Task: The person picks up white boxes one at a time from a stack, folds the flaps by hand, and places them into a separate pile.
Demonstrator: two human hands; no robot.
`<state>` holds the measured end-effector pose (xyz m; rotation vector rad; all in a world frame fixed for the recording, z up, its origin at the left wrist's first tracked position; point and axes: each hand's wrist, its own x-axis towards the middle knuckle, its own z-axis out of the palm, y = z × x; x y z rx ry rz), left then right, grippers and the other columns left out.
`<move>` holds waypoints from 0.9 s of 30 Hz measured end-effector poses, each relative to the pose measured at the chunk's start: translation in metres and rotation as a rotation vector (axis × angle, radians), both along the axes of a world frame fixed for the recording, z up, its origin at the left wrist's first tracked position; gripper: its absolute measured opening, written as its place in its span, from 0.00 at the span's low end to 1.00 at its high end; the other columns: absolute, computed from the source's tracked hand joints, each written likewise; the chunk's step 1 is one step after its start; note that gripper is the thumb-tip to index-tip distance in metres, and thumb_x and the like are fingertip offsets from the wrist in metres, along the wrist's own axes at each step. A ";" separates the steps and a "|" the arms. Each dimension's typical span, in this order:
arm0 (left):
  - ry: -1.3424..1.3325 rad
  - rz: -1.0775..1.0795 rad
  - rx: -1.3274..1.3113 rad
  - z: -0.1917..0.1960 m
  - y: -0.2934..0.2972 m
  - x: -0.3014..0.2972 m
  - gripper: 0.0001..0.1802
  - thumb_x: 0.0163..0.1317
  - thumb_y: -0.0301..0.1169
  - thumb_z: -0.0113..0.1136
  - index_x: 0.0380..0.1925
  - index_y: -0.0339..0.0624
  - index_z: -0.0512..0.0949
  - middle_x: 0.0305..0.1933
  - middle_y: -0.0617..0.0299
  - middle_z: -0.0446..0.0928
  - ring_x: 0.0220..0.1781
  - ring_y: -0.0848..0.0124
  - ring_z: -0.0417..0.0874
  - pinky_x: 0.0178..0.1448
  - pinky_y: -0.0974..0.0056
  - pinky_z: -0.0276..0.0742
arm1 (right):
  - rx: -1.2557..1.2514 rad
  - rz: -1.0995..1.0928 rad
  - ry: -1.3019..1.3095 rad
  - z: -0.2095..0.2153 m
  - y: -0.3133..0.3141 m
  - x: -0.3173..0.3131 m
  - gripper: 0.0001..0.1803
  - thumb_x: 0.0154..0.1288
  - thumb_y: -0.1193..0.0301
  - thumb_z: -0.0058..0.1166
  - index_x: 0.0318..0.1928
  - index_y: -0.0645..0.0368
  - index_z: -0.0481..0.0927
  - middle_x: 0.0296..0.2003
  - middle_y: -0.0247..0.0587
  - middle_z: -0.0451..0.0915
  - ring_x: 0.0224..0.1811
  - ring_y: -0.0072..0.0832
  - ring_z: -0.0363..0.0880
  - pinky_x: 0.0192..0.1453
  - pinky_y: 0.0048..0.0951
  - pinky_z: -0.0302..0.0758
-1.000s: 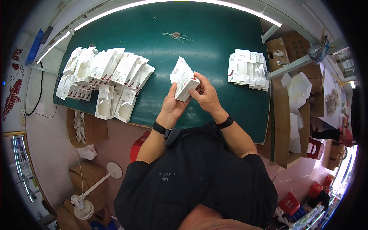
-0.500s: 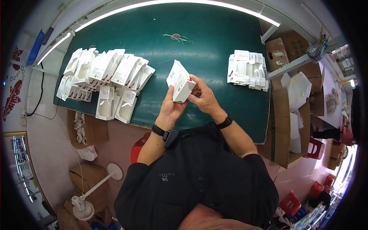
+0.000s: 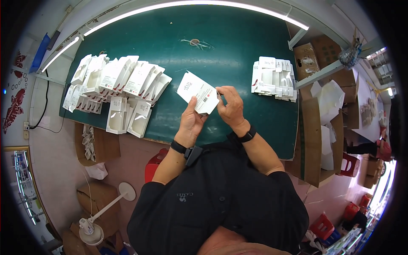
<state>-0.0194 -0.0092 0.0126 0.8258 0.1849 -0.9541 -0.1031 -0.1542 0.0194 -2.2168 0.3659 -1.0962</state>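
A white printed carton [image 3: 196, 90] is held tilted above the green table, its broad face turned up toward me. My left hand [image 3: 192, 121] grips its near lower edge, thumb on the printed face and fingers underneath. At the carton's right end, my right hand [image 3: 231, 106] pinches the edge with thumb and bent fingers. To the left lie rows of white cartons [image 3: 114, 78], some with clear windows and red printing. A smaller stack of white window cartons [image 3: 274, 78] lies at the right side of the table.
The green table [image 3: 221, 46] has a round hole with string around it. Under its left side stands a cardboard box [image 3: 108, 142] holding white pieces. A tall open cardboard box [image 3: 312, 140] stands against the right edge. A bright lamp tube [image 3: 195, 3] spans the far side.
The carton has turned so that its printed broad face looks up at me, and its end has swung away. My right hand has shifted slightly right along its end.
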 end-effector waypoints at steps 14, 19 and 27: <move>0.017 0.028 -0.103 -0.005 -0.008 0.004 0.27 0.72 0.46 0.58 0.65 0.44 0.69 0.60 0.60 0.79 0.59 0.66 0.81 0.62 0.59 0.77 | 1.235 0.315 -0.031 -0.009 0.011 0.012 0.22 0.64 0.77 0.64 0.57 0.62 0.75 0.52 0.41 0.80 0.49 0.27 0.83 0.46 0.26 0.82; -0.009 0.075 -0.157 -0.012 -0.009 0.007 0.27 0.74 0.46 0.56 0.66 0.43 0.68 0.61 0.59 0.78 0.62 0.64 0.80 0.65 0.56 0.77 | 1.285 0.472 0.036 -0.006 0.018 0.009 0.29 0.61 0.74 0.67 0.62 0.63 0.71 0.54 0.42 0.79 0.53 0.29 0.82 0.53 0.28 0.80; -0.063 0.073 -0.234 -0.017 -0.012 0.012 0.31 0.74 0.47 0.54 0.68 0.41 0.64 0.64 0.56 0.75 0.65 0.61 0.77 0.70 0.53 0.74 | 1.028 0.421 0.210 -0.018 0.024 0.003 0.33 0.57 0.70 0.70 0.62 0.63 0.72 0.55 0.44 0.79 0.53 0.32 0.81 0.58 0.33 0.78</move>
